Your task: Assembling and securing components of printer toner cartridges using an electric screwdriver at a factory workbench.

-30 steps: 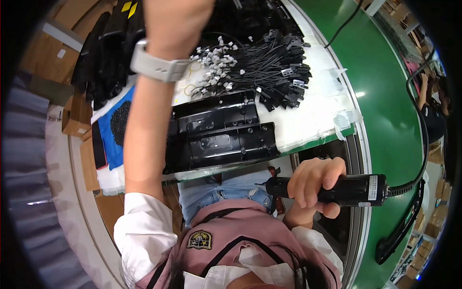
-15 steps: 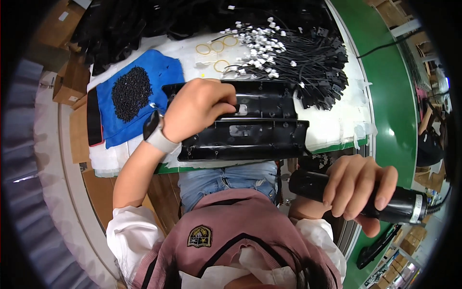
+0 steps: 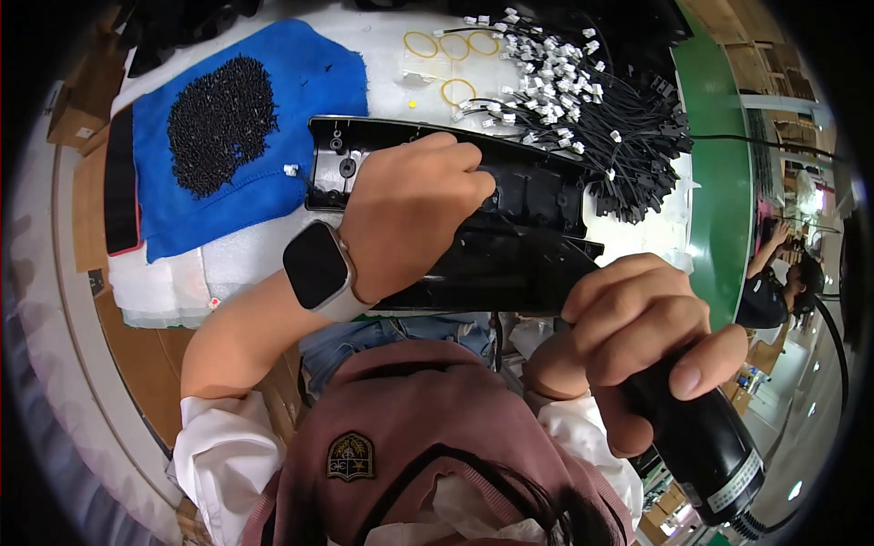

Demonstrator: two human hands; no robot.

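My right hand is wrapped round a black corded electric screwdriver, at the near right corner of the panels. The tool's front end points up and left and is mostly behind my fingers. Over the far black plastic panel, my left hand is closed, knuckles up. Whatever its fingertips pinch is hidden beneath the hand. A second black plastic panel lies against the near side of the first, partly covered by my left wrist. Screw posts and holes show inside the far panel.
Many small black screws are heaped on a blue cloth at the left. Black cables with white connectors lie far right, beside yellow rubber bands. Another person is off to the right.
My right hand has brought the screwdriver leftward and up to the panels, its front end swinging upward. My left hand stays closed over the far panel. The whole view has shifted and looks closer.
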